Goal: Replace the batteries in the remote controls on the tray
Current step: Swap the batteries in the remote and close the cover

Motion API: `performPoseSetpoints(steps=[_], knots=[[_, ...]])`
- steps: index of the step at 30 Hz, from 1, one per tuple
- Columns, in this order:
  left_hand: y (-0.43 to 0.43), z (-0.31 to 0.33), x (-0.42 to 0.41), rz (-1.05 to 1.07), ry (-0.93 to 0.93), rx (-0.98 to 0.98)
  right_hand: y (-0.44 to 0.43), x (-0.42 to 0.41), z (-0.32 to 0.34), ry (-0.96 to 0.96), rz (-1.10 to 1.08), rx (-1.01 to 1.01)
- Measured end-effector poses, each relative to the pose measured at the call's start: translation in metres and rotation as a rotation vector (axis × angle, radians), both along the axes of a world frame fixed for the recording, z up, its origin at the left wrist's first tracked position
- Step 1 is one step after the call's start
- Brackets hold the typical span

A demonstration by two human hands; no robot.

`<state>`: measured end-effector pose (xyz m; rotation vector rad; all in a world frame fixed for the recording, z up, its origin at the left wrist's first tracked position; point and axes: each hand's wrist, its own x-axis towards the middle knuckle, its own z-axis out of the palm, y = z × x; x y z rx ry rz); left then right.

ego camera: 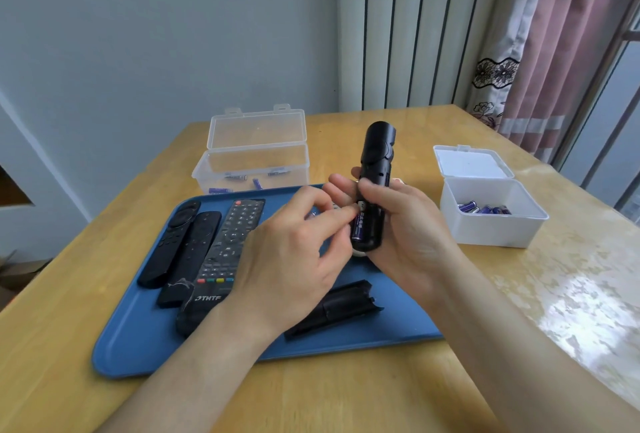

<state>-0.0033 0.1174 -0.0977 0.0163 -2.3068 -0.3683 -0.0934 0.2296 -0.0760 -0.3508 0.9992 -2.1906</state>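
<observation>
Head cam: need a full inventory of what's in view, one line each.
tray: 1, blue, on the table, centre-left
flat remotes: 3, black, side by side on the tray's left part
held remote: 1, black, upright above the tray, compartment open
fitted battery: 1, purple, in the held remote
battery cover: 1, black, on the tray's near side
clear box: 1, lid open, behind the tray
clear-box batteries: at least 4, purple
white box: 1, lid open, right of the tray
white-box batteries: several, purple
table: 1, wooden
curtain: 1, pink, far right
left hand: fingertips pinch the fitted battery
right hand: grips the held remote
</observation>
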Motion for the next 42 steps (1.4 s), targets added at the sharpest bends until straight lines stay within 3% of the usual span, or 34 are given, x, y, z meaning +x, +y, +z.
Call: performPoseSetpoints(steps=[4, 6, 9, 12, 21, 23, 27, 29, 32, 36, 42], knots=[[0.004, 0.006, -0.002, -0.004, -0.111, 0.566, -0.001, 0.002, -0.001, 0.100, 0.038, 0.005], [0.004, 0.007, -0.003, -0.023, -0.265, 0.710, -0.002, 0.002, -0.002, 0.139, 0.029, 0.018], [0.004, 0.012, 0.001, -0.103, -0.384, 0.807, -0.002, 0.002, -0.003, 0.173, 0.029, 0.017], [0.003, 0.013, 0.002, -0.152, -0.382, 0.889, -0.003, 0.002, -0.006, 0.175, 0.042, -0.018], [0.000, 0.014, 0.002, -0.136, -0.544, 0.856, -0.007, 0.005, -0.011, 0.157, -0.013, 0.002], [-0.003, 0.015, 0.001, -0.177, -0.577, 0.960, -0.005, 0.004, -0.007, 0.109, -0.036, 0.002], [-0.009, 0.012, 0.000, -0.296, -0.505, 1.365, -0.001, -0.007, -0.002, -0.072, -0.032, -0.042], [-0.013, 0.011, 0.001, -0.351, -0.466, 1.442, 0.001, -0.012, -0.003, -0.179, -0.024, -0.053], [-0.017, 0.011, 0.000, -0.379, -0.373, 1.429, 0.000, -0.013, -0.005, -0.228, -0.013, -0.028], [-0.012, 0.009, -0.001, -0.251, -0.247, 1.067, -0.002, -0.010, -0.004, -0.258, -0.028, -0.002], [-0.003, 0.018, 0.002, -0.244, 0.060, 0.884, -0.005, 0.000, -0.002, -0.234, 0.010, 0.018]])
